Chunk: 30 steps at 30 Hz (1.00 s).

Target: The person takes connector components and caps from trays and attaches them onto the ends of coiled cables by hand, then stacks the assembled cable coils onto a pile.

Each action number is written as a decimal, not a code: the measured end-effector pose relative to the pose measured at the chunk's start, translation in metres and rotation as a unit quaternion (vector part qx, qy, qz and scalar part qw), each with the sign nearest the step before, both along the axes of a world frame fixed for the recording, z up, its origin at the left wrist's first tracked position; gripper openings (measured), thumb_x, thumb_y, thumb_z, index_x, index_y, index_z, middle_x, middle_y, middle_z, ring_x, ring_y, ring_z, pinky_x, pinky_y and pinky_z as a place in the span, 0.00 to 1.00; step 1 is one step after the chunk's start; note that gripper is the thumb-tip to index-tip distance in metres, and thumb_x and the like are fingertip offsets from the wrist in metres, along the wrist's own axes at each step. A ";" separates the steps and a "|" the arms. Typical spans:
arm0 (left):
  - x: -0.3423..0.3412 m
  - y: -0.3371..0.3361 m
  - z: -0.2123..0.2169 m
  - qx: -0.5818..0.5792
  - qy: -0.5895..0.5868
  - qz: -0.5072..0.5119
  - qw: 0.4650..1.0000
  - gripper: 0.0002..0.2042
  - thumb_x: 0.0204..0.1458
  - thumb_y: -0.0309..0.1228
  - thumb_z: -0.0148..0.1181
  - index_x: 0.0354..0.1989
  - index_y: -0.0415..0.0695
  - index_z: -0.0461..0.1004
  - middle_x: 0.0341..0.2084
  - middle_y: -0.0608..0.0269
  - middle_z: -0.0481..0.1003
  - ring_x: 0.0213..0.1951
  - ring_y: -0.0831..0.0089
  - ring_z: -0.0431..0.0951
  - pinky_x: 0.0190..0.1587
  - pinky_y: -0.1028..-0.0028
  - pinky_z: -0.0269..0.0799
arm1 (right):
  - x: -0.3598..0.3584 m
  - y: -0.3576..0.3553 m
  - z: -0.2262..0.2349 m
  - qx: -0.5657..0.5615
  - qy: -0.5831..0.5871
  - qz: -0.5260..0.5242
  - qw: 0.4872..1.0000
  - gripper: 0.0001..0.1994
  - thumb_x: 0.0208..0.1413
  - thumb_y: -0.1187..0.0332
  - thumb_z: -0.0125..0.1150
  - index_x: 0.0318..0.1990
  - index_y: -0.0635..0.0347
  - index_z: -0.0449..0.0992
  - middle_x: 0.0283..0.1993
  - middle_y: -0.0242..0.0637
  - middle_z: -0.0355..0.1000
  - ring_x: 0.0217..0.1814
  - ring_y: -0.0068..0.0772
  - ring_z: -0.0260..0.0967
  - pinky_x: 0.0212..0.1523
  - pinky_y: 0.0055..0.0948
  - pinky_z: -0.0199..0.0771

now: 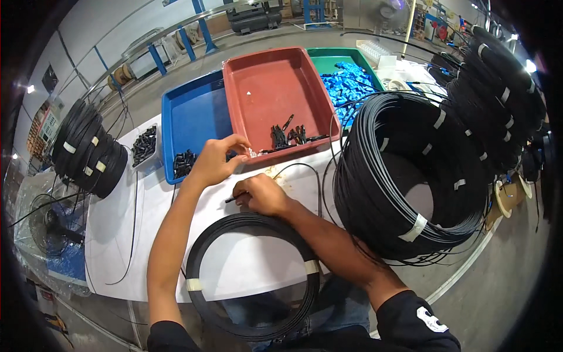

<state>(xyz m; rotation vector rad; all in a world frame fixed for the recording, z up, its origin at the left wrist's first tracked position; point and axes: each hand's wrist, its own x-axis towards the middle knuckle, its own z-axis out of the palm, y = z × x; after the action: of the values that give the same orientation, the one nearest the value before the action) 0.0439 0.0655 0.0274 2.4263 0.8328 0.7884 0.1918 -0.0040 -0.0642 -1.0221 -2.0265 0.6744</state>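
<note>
The person's left hand (216,159) pinches a small clear piece between thumb and fingertips, right at the near rim of the red tray (264,82). Their right hand (264,195) is curled shut around a thin black cable end (230,199) (its tip pokes out leftward), just above the taped black cable coil (253,276) lying on the white table (117,223).

The person wears a black short-sleeved shirt with a white sleeve mark and blue jeans.
</note>
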 end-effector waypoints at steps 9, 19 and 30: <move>0.035 0.010 0.031 -0.008 0.065 -0.047 0.997 0.09 0.48 0.22 0.64 0.40 0.39 0.79 0.31 0.55 0.83 0.32 0.68 0.83 0.38 0.71 0.77 | -0.008 -0.006 0.012 0.039 0.114 -0.038 0.992 0.07 0.51 0.75 0.65 0.38 0.64 0.80 0.36 0.46 0.79 0.38 0.47 0.79 0.42 0.40 0.76; -0.064 -0.059 -0.020 -0.109 -0.193 0.054 0.974 0.09 0.53 0.18 0.65 0.43 0.35 0.79 0.38 0.57 0.82 0.38 0.75 0.82 0.43 0.75 0.78 | -0.019 -0.009 0.020 0.090 0.252 -0.108 0.958 0.07 0.54 0.77 0.67 0.39 0.66 0.77 0.35 0.43 0.78 0.33 0.35 0.76 0.36 0.31 0.75; -0.059 -0.060 -0.018 -0.078 -0.144 0.138 0.977 0.09 0.51 0.20 0.67 0.40 0.38 0.78 0.32 0.61 0.82 0.34 0.76 0.82 0.35 0.77 0.77 | -0.015 -0.013 0.019 0.030 0.221 -0.099 0.970 0.07 0.52 0.77 0.68 0.38 0.65 0.77 0.34 0.45 0.78 0.36 0.41 0.78 0.37 0.34 0.75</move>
<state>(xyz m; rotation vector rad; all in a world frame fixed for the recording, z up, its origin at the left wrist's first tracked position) -0.0156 0.0051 0.0094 2.0215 1.0827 1.1011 0.1767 -0.0172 -0.0448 -0.9269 -1.5275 0.6619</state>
